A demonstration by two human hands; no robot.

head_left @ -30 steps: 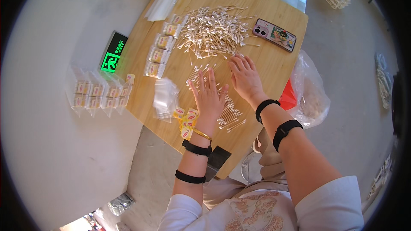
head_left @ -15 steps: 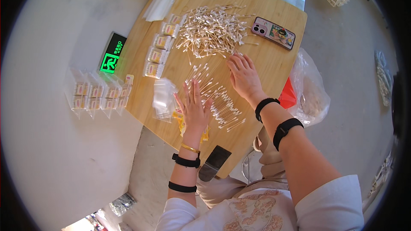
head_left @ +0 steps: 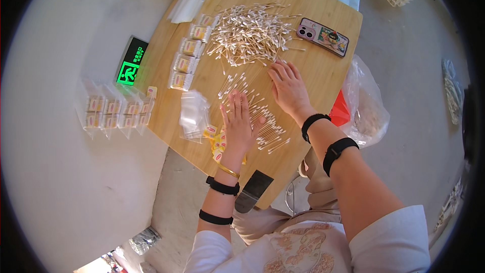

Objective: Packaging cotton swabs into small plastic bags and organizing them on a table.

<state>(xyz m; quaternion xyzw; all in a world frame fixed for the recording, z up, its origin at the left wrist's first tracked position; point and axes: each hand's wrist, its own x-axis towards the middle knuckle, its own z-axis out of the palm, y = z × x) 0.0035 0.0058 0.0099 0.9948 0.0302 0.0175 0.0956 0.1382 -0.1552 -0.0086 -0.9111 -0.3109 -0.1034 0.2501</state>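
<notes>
Swabs [head_left: 269, 127] lie rowed below the pile [head_left: 250, 33], seemingly being straightened by the outspread, apparently empty left hand [head_left: 239, 129], while the half-curled right hand [head_left: 290, 90], hold unclear, is at the pile's edge; evening them calls for light pressure.

Head camera: one wide fisheye view, worn on the head, facing down. Counter [head_left: 323, 78] near, mid-view; floor [head_left: 414, 172] farther off, toward the rim.

We see bright green characters and a running figure glowing on a black sign [head_left: 132, 60] beside the table [head_left: 323, 78]. We make out red marks on the labels [head_left: 180, 80] of the clear packs [head_left: 199, 32] and on the yellow cards [head_left: 219, 144], their lettering too small to read.
</notes>
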